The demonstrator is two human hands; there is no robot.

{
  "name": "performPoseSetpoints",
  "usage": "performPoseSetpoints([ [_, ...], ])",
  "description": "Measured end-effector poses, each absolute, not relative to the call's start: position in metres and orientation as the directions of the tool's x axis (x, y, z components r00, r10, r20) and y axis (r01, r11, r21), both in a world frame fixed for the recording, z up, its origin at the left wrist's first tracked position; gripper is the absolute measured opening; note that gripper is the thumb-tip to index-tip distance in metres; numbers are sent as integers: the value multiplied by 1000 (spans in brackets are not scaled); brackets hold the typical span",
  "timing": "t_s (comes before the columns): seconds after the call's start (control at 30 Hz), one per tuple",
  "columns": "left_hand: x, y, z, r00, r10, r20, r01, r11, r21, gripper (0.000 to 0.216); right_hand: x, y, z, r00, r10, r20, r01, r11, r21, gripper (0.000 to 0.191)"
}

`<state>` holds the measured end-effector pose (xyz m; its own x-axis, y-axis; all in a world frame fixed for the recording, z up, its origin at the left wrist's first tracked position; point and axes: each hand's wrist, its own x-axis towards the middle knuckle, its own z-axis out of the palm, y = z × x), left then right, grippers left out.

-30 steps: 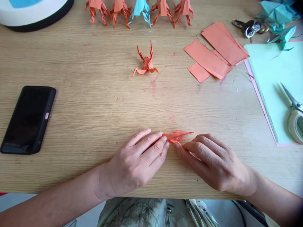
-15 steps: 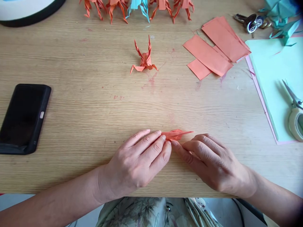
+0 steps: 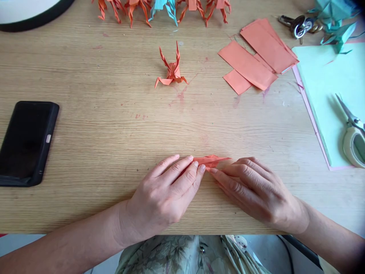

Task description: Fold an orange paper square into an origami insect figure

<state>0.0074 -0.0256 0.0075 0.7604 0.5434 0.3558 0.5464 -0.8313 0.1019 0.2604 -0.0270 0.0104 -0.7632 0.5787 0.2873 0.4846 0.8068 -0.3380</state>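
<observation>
A small folded orange paper piece [image 3: 212, 160] lies flat on the wooden table [image 3: 114, 125] near its front edge. My left hand [image 3: 167, 194] rests on the piece's left end, fingers pressed together, fingertips holding it down. My right hand [image 3: 253, 190] lies over its right part, fingers close together and low on the paper, index fingertip meeting the left fingertips. Only the pointed upper strip of the piece shows between the hands. A finished orange origami figure [image 3: 171, 71] stands further back at the middle.
A row of orange and blue origami figures [image 3: 162, 8] lines the far edge. Orange paper strips [image 3: 256, 57] lie back right beside a pale green sheet [image 3: 330, 87] with scissors [image 3: 349, 116], a tape roll [image 3: 355, 146] and keys [image 3: 298, 24]. A black phone [image 3: 25, 142] lies left.
My right fingers have flattened down onto the orange piece and slid slightly left. My left hand stays put. The view has shifted a little.
</observation>
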Motion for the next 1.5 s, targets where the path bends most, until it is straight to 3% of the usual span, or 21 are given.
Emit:
performPoseSetpoints([
  [0.17, 7, -26, 6, 754, 546, 366, 553, -828, 94, 29, 250, -26, 7, -567, 793, 224, 605, 585, -540, 16],
  [0.33, 7, -22, 1, 756, 542, 367, 547, -831, 98, 27, 239, -21, 10, -423, 897, 131, 643, 399, -654, 12],
  [0.57, 8, -18, 0, 724, 513, 461, 536, -839, 93, 20, 235, -18, 16, -340, 940, -32, 693, 227, -685, 13],
  [0.77, 7, -21, 0, 719, 512, 469, 553, -831, 60, 20, 233, -22, 13, -321, 946, -36, 644, 190, -741, 8],
  [0.93, 6, -23, -1, 724, 515, 460, 556, -829, 53, 20, 229, -19, 13, -304, 952, -23, 680, 201, -705, 7],
  [1.27, 8, -21, -1, 714, 526, 462, 564, -823, 65, 18, 226, -7, 24, -337, 929, -154, 786, 188, -589, 8],
  [1.5, 8, -21, 0, 720, 537, 439, 562, -823, 84, 19, 222, -16, 19, -398, 917, 39, 815, 373, -443, 9],
])
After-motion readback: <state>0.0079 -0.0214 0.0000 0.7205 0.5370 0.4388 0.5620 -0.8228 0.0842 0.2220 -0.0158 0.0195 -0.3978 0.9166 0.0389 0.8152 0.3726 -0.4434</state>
